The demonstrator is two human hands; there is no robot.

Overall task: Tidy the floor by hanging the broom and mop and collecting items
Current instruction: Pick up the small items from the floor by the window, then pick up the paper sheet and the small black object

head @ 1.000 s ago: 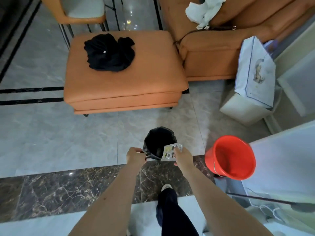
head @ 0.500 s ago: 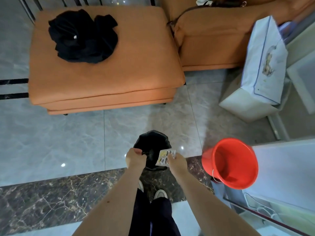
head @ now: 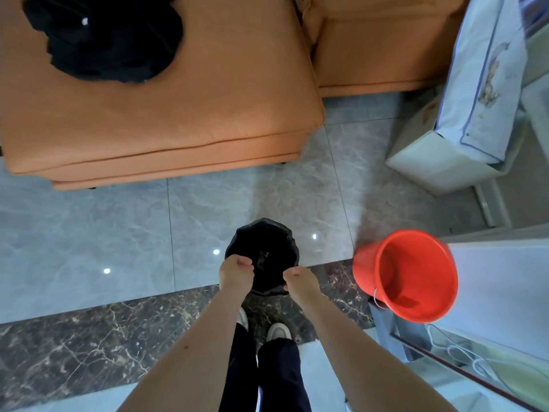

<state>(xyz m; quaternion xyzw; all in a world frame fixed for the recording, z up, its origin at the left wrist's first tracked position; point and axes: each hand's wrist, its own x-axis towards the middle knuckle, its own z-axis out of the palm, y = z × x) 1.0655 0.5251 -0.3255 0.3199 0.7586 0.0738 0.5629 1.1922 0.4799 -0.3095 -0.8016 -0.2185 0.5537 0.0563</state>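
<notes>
A: Both hands gripping rim of crumpled black plastic rubbish bag, left hand and right hand curled on opposite edges, bag hanging over grey marble floor.

B: Keeping mouth stretched wide, level; avoiding red plastic bucket nearby.

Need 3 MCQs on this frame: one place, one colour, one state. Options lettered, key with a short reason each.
1. Where does the black garment lie?
A. on the orange ottoman
B. in the bucket
C. on the floor

2. What colour is the bucket?
A. blue
B. red
C. white

3. How do the hands meet the black bag?
A. both hang free of it
B. only the left touches it
C. both grip its rim, mouth held open

Key:
1 A, the garment sits on the ottoman's top, far left corner.
2 B, the bucket right of the bag is bright red.
3 C, the left hand and right hand each pinch the rim on their own side.
</notes>
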